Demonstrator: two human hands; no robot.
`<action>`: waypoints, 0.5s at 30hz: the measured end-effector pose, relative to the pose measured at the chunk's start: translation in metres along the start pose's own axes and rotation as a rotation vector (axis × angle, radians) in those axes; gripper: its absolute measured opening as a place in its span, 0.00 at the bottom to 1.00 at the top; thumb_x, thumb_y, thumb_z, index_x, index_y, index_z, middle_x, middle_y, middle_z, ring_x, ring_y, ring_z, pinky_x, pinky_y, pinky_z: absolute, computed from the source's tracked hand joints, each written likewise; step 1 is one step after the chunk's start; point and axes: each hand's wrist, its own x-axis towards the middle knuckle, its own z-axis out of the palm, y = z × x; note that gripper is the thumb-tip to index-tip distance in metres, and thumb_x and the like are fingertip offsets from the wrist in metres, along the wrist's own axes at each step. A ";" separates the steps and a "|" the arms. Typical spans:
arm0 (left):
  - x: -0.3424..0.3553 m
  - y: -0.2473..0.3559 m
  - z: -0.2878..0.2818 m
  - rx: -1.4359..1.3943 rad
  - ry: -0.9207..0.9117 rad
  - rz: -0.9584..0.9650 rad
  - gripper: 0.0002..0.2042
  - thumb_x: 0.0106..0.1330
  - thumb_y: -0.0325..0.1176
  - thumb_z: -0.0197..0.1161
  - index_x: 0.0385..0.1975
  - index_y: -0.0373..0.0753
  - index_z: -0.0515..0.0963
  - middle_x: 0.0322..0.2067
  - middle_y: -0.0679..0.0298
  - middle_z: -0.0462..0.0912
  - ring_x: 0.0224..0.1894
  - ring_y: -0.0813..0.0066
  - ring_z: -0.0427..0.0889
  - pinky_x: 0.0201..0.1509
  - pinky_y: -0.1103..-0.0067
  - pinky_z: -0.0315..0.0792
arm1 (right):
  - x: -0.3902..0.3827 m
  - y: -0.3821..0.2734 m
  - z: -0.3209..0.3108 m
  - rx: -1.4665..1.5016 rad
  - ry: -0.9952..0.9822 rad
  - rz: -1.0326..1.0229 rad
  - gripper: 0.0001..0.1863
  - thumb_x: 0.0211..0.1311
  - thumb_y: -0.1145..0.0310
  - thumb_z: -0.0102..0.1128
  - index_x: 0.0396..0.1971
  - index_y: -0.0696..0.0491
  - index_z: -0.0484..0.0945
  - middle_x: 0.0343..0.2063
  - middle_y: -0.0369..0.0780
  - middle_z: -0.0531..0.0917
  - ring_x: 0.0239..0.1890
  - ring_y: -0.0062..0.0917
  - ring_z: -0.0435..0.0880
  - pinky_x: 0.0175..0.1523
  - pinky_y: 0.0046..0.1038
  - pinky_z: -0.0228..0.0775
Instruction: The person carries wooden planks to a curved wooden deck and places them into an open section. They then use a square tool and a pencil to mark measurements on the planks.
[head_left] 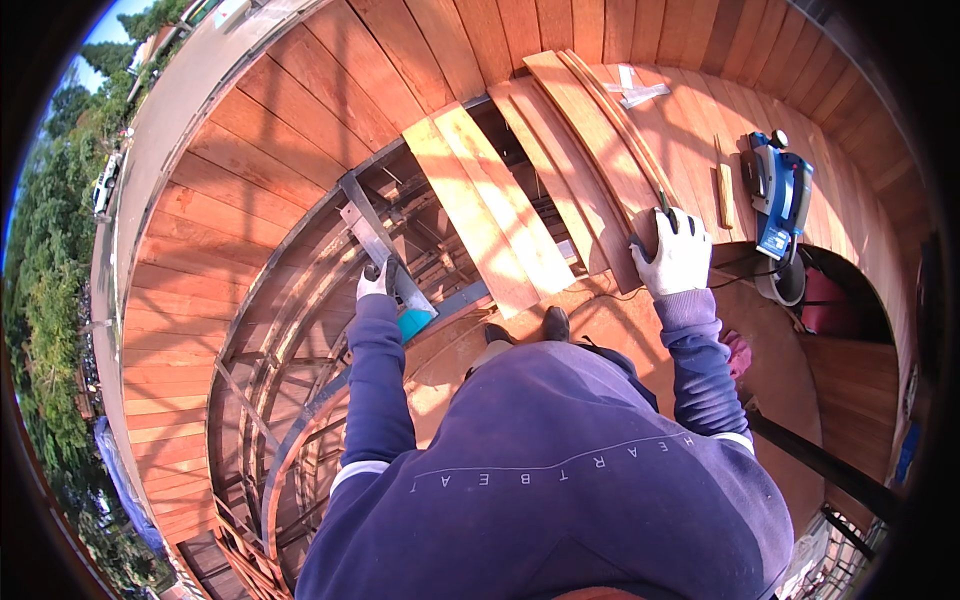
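Observation:
My right hand (678, 255), in a white glove with dark fingertips, is at the near end of several loose reddish wooden boards (590, 130). Its fingers close around a slim dark pen-like stick (662, 200), partly hidden. In a matching glove, my left hand (376, 281) is beside a grey metal strip (375, 235) over the open frame. Its fingers curl inward, but what they grip is hidden. A teal piece (412, 323) lies at the strip's near end. Between my hands, two lighter boards (490, 205) bridge the frame side by side.
A blue corded power tool (782, 195) stands on the curved wooden bench at right, near a wooden-handled tool (725, 195) and a white cross-shaped piece (637, 88). The open metal frame (265, 390) curves along my left. A pink cloth (737, 353) is behind my right forearm.

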 end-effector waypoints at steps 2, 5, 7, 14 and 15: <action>-0.012 0.021 -0.001 -0.052 -0.071 -0.052 0.35 0.54 0.53 0.70 0.52 0.29 0.73 0.39 0.52 0.82 0.39 0.65 0.81 0.47 0.75 0.74 | 0.002 0.000 0.002 -0.054 -0.037 -0.001 0.28 0.48 0.53 0.67 0.47 0.52 0.76 0.43 0.43 0.76 0.48 0.37 0.74 0.52 0.40 0.64; -0.036 0.047 -0.005 -0.094 -0.063 -0.008 0.29 0.57 0.49 0.69 0.51 0.33 0.74 0.37 0.57 0.82 0.35 0.71 0.80 0.40 0.77 0.74 | 0.007 -0.009 0.001 -0.086 -0.161 0.046 0.26 0.47 0.55 0.67 0.45 0.53 0.77 0.43 0.43 0.77 0.45 0.37 0.76 0.52 0.40 0.65; -0.012 0.016 -0.011 -0.016 0.082 0.081 0.20 0.61 0.43 0.68 0.48 0.40 0.77 0.34 0.64 0.82 0.29 0.80 0.79 0.28 0.80 0.73 | 0.009 -0.015 -0.002 -0.092 -0.141 0.004 0.25 0.48 0.57 0.66 0.45 0.54 0.76 0.41 0.43 0.77 0.44 0.38 0.76 0.50 0.39 0.67; 0.025 -0.009 -0.034 0.139 0.240 0.276 0.31 0.56 0.49 0.68 0.56 0.37 0.71 0.53 0.50 0.76 0.55 0.55 0.75 0.60 0.68 0.68 | 0.017 -0.021 -0.004 -0.176 -0.184 0.002 0.25 0.51 0.57 0.67 0.47 0.55 0.75 0.41 0.44 0.76 0.45 0.39 0.76 0.50 0.39 0.70; 0.014 0.012 -0.033 0.167 0.232 0.261 0.31 0.57 0.49 0.68 0.56 0.37 0.71 0.55 0.50 0.74 0.57 0.54 0.73 0.61 0.67 0.67 | 0.017 -0.016 -0.002 -0.176 -0.204 0.016 0.24 0.51 0.57 0.67 0.46 0.54 0.75 0.41 0.44 0.76 0.45 0.39 0.76 0.50 0.39 0.70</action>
